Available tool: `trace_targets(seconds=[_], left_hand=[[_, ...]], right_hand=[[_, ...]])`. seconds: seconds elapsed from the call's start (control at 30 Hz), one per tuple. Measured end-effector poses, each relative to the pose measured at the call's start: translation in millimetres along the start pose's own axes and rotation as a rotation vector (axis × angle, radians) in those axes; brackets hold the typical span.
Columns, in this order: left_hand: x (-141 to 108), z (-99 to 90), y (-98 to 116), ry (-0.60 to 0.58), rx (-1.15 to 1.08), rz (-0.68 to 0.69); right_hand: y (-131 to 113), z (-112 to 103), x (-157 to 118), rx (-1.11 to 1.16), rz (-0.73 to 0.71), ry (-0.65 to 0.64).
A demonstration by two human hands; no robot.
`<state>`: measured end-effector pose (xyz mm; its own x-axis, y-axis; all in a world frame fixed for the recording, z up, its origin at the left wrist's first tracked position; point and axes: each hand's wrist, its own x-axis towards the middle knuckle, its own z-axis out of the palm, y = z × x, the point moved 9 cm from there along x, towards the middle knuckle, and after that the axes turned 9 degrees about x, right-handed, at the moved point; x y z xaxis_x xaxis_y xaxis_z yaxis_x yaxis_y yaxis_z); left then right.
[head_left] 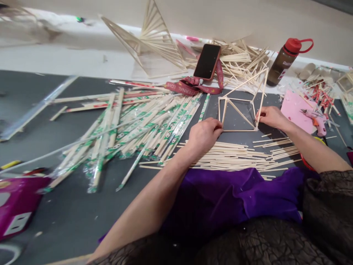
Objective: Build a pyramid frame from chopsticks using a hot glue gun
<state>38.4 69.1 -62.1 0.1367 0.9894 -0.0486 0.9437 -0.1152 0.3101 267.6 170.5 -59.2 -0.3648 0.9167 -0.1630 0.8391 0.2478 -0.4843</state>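
A small frame of joined wooden sticks stands on the dark grey table, with longer sticks rising from its right side to a peak. My left hand is closed on its lower left corner, fingertips pinched together. At the lower right corner my right hand pinches the frame near a slanting stick. Loose bare sticks lie in a rough layer between the frame and me. Left of my left hand spreads a large heap of chopsticks in green-printed wrappers.
Behind the frame are a phone on a red lanyard, a stick pile and a bottle. A glue gun lies on pink sheet at right. A magenta box stands at left.
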Motion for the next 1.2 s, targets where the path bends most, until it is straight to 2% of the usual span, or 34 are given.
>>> trace_targets(seconds=[0.1,0.3,0.5,0.67,0.83,1.2], left_hand=[[-2.4,-1.0,-2.5,0.042,0.016,0.001],[-4.3,1.0,-4.3,0.083,0.002,0.015],[-2.4,3.3,-8.3,0.081,-0.028,-0.007],[-2.5,2.9,-10.2,0.089,-0.039,-0.014],[-4.6,3.2,-11.3,0.103,-0.048,-0.004],[-7.2,3.2,-13.7,0.116,-0.062,-0.014]], right_hand=[[-0.1,1.2,-8.4,0.057,-0.032,0.006],[-0.9,5.0,-29.5,0.356,-0.173,-0.067],[-5.9,9.6,-34.2,0.4,-0.239,-0.068],[-0.9,12.3,-28.7,0.43,-0.225,-0.035],[5.2,20.0,-26.4,0.479,-0.185,-0.066],[-0.7,18.6,-26.3,0.363,-0.103,-0.069]])
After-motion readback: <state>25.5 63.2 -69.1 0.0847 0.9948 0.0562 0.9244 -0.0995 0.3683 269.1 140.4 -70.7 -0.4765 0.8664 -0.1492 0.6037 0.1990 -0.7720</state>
